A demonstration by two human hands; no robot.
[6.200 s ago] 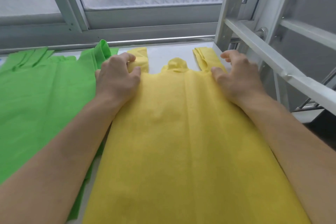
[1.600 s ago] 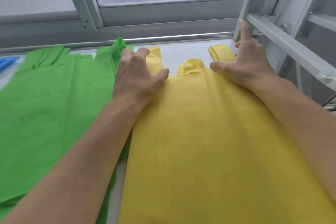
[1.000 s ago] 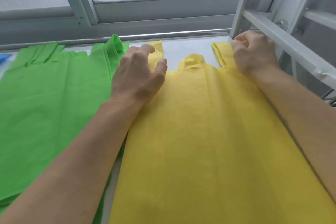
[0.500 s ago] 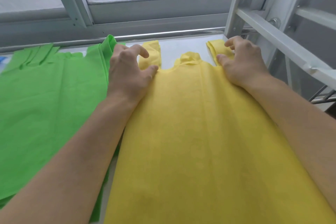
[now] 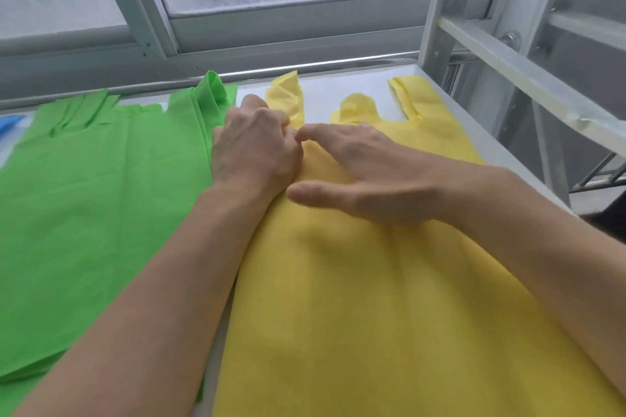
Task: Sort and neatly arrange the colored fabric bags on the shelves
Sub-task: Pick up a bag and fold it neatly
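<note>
A yellow fabric bag [image 5: 372, 298] lies flat on the white shelf [image 5: 342, 85], its handles pointing toward the window. A stack of green fabric bags [image 5: 88, 200] lies flat beside it on the left. My left hand [image 5: 254, 152] rests with curled fingers on the yellow bag's upper left corner, at the base of its left handle. My right hand [image 5: 366, 176] lies flat with spread fingers on the yellow bag's top middle, fingertips touching my left hand. The bag's right handle [image 5: 410, 95] lies uncovered.
A blue bag's corner [image 5: 8, 122] shows at the far left. A frosted window with a grey frame [image 5: 271, 27] runs behind the shelf. White metal shelf uprights and a rail [image 5: 501, 54] stand close on the right.
My right hand has left the bag's right handle and slid left across the bag to meet my left hand. My left hand stays at the left handle's base.
</note>
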